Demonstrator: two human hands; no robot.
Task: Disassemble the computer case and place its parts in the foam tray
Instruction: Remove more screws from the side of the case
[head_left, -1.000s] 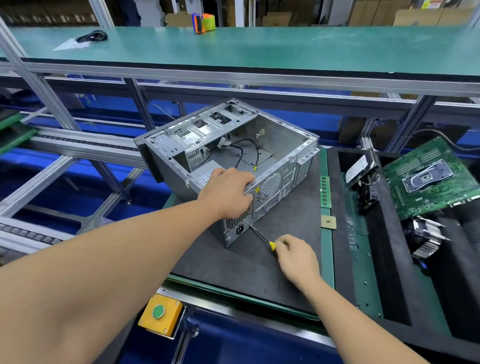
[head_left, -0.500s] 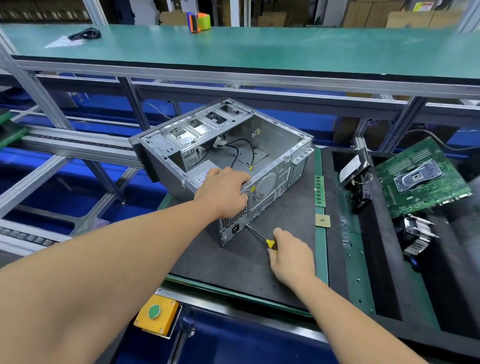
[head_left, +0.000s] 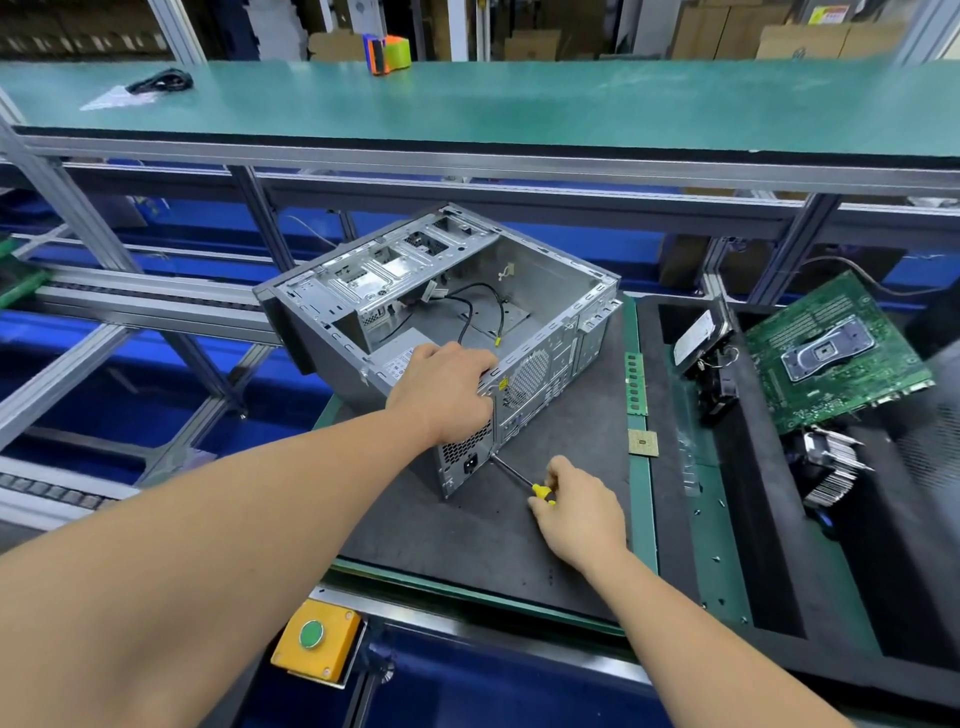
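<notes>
An open grey computer case (head_left: 550, 317) lies on its side on a dark mat (head_left: 483, 540), its power supply (head_left: 400, 358) and black cables (head_left: 467, 317) still inside. My left hand (head_left: 447, 389) grips the case's near top edge above the power supply. My right hand (head_left: 579, 506) holds a yellow-handled screwdriver (head_left: 519, 478), whose tip meets the case's rear panel beside the power socket. The black foam tray (head_left: 779, 545) on the right holds a green motherboard (head_left: 836, 353), a hard drive (head_left: 698, 338) and a heatsink (head_left: 831, 467).
A RAM stick (head_left: 636, 383) and a CPU chip (head_left: 643, 442) lie on the mat's right edge. Small screws dot the tray's green strip (head_left: 719, 551). A yellow box with a green button (head_left: 316, 642) sits at the bench front. A green shelf (head_left: 519, 98) runs overhead behind.
Both hands have kept their grips on the case and the screwdriver. My right hand has shifted slightly on the handle, and the camera view has drifted a little.
</notes>
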